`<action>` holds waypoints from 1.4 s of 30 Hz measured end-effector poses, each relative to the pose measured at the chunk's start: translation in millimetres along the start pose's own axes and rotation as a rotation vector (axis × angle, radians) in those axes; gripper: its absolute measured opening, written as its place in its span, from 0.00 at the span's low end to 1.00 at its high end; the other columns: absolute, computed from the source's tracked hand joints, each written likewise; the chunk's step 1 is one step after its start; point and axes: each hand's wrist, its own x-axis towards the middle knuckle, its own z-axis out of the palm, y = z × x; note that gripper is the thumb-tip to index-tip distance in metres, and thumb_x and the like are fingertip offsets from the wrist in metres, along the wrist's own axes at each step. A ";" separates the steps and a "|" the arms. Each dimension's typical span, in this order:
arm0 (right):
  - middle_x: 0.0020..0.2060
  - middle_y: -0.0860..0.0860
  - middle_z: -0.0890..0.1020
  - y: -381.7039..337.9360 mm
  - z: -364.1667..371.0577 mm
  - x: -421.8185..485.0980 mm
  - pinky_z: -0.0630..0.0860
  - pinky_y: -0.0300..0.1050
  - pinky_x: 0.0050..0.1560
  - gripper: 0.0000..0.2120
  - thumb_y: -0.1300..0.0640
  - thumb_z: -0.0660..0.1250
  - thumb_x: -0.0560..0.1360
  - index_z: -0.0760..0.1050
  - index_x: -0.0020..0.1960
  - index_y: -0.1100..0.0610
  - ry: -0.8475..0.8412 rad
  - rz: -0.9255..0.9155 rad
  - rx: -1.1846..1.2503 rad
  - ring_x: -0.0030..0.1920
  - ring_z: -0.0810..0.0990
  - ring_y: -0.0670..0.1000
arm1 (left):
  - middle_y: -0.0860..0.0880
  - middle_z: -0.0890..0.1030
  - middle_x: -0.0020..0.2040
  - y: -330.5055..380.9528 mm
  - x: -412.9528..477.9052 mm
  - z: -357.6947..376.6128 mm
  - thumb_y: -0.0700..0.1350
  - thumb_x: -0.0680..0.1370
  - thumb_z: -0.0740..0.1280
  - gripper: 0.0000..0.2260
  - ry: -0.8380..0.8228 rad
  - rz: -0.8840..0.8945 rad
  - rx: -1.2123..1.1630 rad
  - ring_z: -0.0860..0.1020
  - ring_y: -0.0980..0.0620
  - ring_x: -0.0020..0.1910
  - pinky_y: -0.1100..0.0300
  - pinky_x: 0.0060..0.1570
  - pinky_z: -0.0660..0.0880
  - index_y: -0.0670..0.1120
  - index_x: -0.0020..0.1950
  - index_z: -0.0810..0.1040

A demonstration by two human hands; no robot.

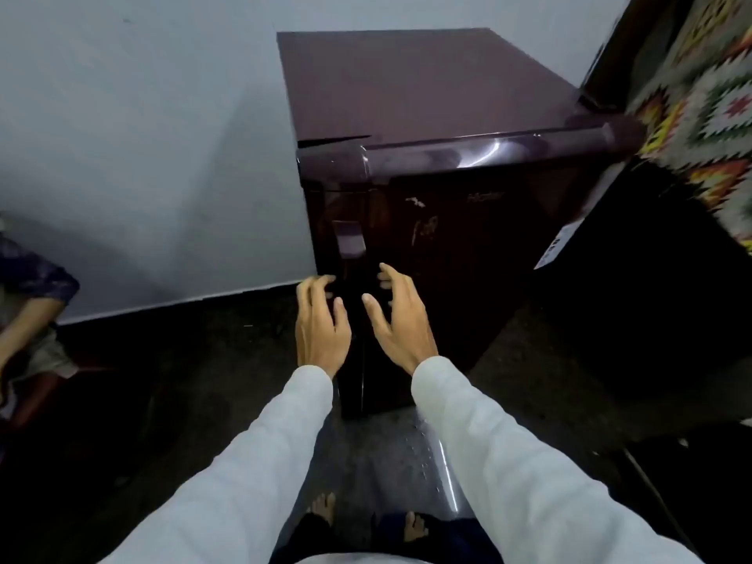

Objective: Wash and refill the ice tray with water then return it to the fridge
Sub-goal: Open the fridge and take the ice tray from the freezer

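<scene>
Hands: two, both holding nothing, fingers spread wide and loosely bent. Left hand (321,319) sits at the left edge of the door (468,258), just below the handle (348,238); right hand (396,319) hovers just beside it, over the door face. Whether either fingertip touches the door cannot be told.

Fridge (427,95): one, small, dark maroon, glossy, door shut, bare top. Ice tray: not in view; most likely behind the shut door.

Step in hand, as judged: working the door. Advice: hook the left fingers on the handle itself, not the slick door edge; pull level and steadily so the light cabinet does not shift; keep the right hand free to take the tray flat.

Surface: dark floor (203,380), dim, with the person's bare feet (323,508) near.

Room: pale wall (142,136) behind and to the left; patterned cloth (712,95) at far right; another person's arm (28,315) at the left edge.
</scene>
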 end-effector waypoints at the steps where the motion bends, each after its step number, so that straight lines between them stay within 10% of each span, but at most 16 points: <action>1: 0.66 0.49 0.73 -2.7 7.0 5.9 0.75 0.43 0.63 0.26 0.50 0.66 0.80 0.65 0.75 0.54 0.011 0.015 0.048 0.64 0.74 0.44 | 0.49 0.72 0.66 -6.6 5.6 -0.2 0.39 0.81 0.63 0.16 -0.063 -0.024 -0.066 0.78 0.52 0.58 0.50 0.57 0.79 0.47 0.68 0.71; 10: 0.58 0.48 0.81 -32.1 38.0 24.7 0.75 0.36 0.61 0.19 0.58 0.72 0.76 0.74 0.65 0.55 0.149 0.215 0.198 0.59 0.79 0.43 | 0.47 0.82 0.63 -26.5 21.4 -5.1 0.31 0.76 0.60 0.26 -0.381 -0.164 -0.295 0.79 0.51 0.64 0.49 0.66 0.76 0.50 0.71 0.74; 42: 0.54 0.49 0.82 -1.1 -2.1 -13.9 0.78 0.38 0.58 0.17 0.57 0.72 0.77 0.73 0.63 0.58 -0.006 0.144 0.245 0.56 0.81 0.43 | 0.47 0.81 0.62 6.2 -29.0 -3.6 0.31 0.80 0.59 0.19 -0.218 -0.040 -0.176 0.78 0.55 0.62 0.73 0.63 0.70 0.41 0.70 0.76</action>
